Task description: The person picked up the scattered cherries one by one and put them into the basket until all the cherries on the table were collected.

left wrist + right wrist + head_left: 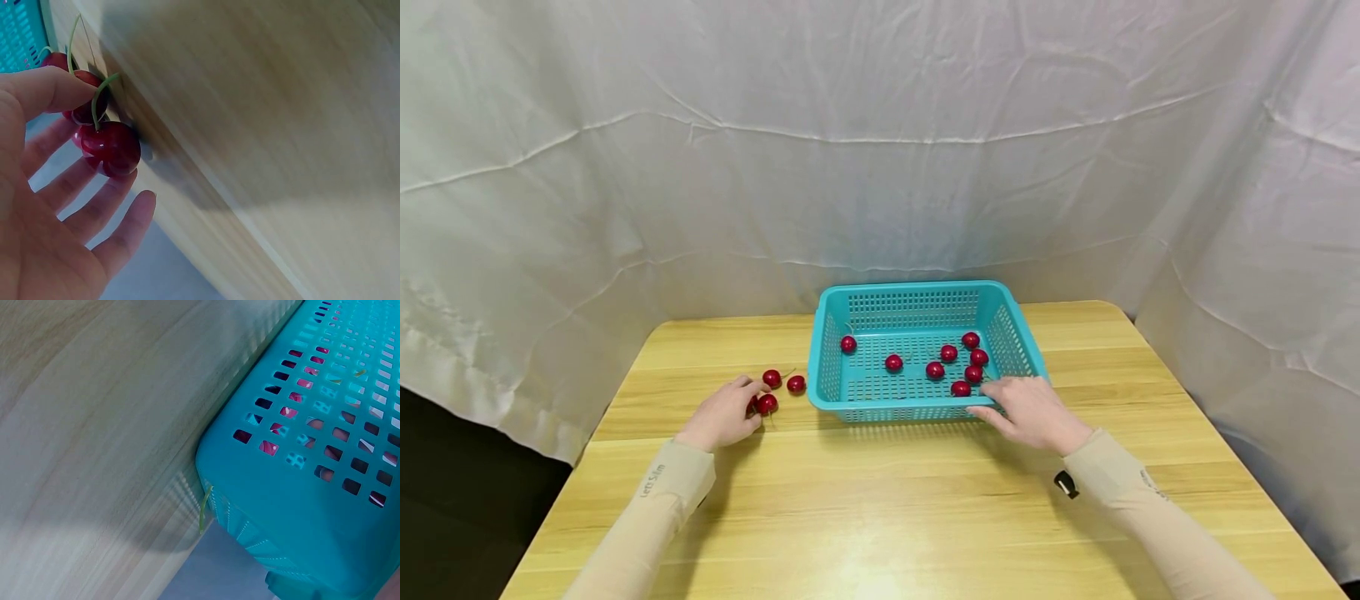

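Observation:
My left hand [721,414] is at the table's left, with thumb and forefinger pinching a red cherry [87,100] that has a green stem. A second cherry [112,149] lies against the other fingers, which are fairly straight. Just beyond that hand are two more cherries, one by the fingertips [772,378] and one beside the basket [796,384]. The turquoise basket [887,403] holds several cherries, among them one [935,370] near its middle. My right hand [1030,410] grips the basket's front rim near the right corner, thumb outside and fingers inside; the wall partly hides them in the right wrist view.
The wooden table [880,500] extends in front of the basket and to both sides. A pale curtain [880,192] hangs close behind the basket and round the sides. A small black piece [1066,483] shows beside the right cuff.

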Demonstrator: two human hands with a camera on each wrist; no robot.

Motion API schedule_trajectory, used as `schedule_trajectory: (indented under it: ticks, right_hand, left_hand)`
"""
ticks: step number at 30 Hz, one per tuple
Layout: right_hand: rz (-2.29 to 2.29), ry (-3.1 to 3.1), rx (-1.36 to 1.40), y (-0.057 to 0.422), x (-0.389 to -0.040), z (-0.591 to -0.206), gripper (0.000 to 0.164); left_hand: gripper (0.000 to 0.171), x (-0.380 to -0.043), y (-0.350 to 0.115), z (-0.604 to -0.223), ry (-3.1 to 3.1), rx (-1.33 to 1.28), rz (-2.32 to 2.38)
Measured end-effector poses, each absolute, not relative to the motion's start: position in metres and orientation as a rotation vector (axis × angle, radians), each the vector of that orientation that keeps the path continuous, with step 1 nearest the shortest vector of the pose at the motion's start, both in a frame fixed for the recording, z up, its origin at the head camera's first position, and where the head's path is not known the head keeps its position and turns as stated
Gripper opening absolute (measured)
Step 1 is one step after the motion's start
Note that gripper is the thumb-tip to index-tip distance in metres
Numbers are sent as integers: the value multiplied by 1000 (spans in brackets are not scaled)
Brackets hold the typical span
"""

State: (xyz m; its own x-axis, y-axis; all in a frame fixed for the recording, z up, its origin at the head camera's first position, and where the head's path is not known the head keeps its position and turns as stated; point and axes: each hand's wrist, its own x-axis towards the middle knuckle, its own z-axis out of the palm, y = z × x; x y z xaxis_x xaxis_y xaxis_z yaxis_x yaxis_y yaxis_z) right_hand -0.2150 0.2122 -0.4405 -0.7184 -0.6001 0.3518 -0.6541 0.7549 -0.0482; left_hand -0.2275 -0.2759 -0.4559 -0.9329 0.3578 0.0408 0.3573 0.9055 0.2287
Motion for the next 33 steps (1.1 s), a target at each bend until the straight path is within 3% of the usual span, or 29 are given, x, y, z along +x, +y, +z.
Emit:
schedule_trajectory:
  ticks: [16, 33]
  right_hand:
    - [226, -2655, 981, 213, -216, -442, 34]
    - [224, -2661, 985, 212, -216, -440, 33]
  left_hand:
    - [60, -228, -277, -456, 3007, 436, 392]
    - [32, -227, -277, -449, 2883, 281, 474]
